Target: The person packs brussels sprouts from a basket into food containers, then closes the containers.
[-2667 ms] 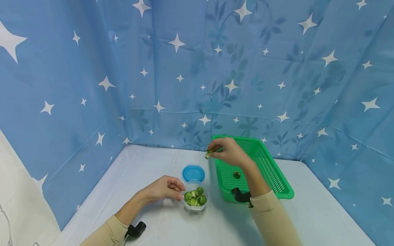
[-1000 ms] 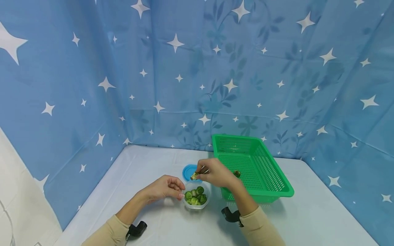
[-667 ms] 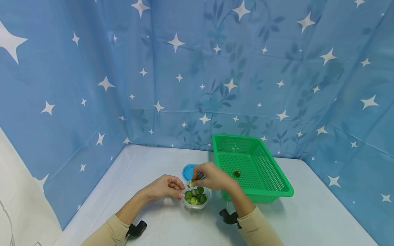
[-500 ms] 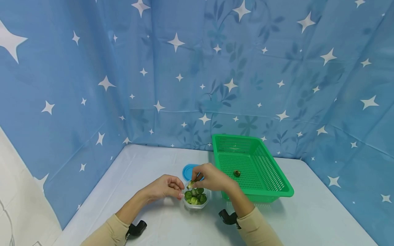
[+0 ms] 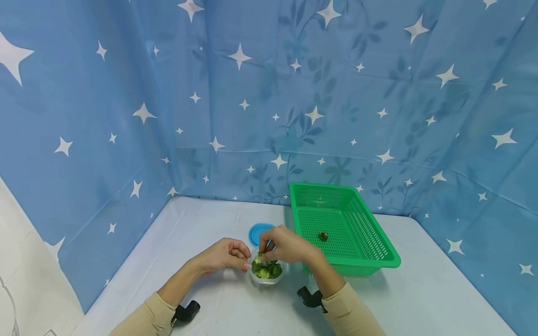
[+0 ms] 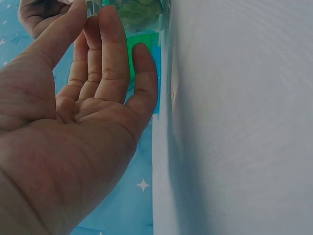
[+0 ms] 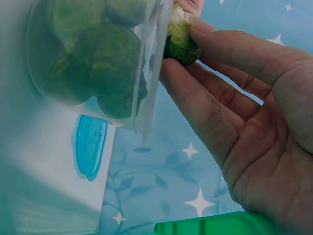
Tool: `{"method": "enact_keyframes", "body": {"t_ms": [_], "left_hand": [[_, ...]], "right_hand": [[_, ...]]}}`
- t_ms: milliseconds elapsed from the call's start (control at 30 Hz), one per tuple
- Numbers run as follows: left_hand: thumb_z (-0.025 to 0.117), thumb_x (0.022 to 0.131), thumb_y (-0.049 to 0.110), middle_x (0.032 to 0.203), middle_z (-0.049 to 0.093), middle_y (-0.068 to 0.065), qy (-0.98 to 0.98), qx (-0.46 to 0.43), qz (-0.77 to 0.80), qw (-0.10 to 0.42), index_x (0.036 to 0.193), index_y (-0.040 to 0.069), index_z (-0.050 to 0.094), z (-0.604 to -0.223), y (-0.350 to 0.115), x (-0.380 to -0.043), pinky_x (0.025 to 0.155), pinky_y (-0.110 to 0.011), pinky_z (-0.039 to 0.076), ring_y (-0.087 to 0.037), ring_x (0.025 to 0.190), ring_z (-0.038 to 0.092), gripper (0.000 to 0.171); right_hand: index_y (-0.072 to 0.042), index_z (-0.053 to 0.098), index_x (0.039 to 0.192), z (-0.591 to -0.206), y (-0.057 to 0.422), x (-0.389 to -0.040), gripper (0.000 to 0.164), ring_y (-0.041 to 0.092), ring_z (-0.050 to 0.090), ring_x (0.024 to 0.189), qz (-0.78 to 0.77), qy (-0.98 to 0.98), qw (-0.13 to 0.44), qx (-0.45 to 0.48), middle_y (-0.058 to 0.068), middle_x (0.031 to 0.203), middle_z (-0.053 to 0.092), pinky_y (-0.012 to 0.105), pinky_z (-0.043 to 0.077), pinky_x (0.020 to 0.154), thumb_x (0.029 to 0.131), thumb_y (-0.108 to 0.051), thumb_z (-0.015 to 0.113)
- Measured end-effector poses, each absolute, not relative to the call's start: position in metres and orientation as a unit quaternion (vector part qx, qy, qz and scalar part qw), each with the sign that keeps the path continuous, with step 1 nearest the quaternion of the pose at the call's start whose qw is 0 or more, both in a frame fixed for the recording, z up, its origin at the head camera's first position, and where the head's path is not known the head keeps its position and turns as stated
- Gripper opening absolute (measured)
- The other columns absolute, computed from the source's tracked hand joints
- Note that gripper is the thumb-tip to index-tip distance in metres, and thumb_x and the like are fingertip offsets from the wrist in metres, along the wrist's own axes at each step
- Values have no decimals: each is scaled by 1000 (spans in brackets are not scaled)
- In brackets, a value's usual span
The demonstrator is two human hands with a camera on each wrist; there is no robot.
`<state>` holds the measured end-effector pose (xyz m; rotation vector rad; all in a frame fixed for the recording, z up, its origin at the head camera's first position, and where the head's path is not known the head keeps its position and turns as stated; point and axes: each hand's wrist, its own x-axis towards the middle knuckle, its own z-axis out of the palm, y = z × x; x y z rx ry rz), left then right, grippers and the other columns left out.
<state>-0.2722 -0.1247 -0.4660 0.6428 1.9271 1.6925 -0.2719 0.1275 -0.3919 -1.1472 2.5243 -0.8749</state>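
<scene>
My right hand (image 5: 286,243) pinches a Brussels sprout (image 7: 182,41) between thumb and fingers, just over the rim of a small clear plastic container (image 5: 266,282). Several green Brussels sprouts (image 7: 100,58) lie inside that container, seen through its wall in the right wrist view. At the container's left side, my left hand (image 5: 227,255) holds the rim with thumb and fingertips. The left wrist view shows these fingertips meeting at the container's edge, where the exact contact is partly hidden. The right hand covers part of the container's far side in the head view.
A blue lid (image 5: 257,232) lies on the white table just behind the container. To the right stands a green perforated basket (image 5: 357,265) with one browned Brussels sprout (image 5: 322,236) in it. A blue star-patterned curtain (image 5: 252,116) closes off the back and sides.
My right hand has carried the Brussels sprout from above the green basket leftward and toward me, then lowered it to the container. My left hand has stayed at the container's rim.
</scene>
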Motion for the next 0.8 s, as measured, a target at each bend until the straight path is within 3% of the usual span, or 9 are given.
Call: {"method": "enact_keyframes", "body": {"t_ms": [500,800], "left_hand": [[82,90,14,88,75,0,707,239,615,253,119,-14,62,-467,-126,-274,84,-34,60,-16,84,74,45],[82,90,11,87,74,-1,708,240,616,248,116,-13,63,-466,-125,-273,82,-33,60,-16,83,74,40]], "right_hand": [[-15,72,86,-398,119,-271,13,4,72,82,-287,863,141,-391,-8,88,70,19,58,72,89,-9,83],[-14,72,86,-399,114,-268,13,5,73,81,-283,864,147,-391,-8,86,70,19,58,71,88,-8,84]]}}
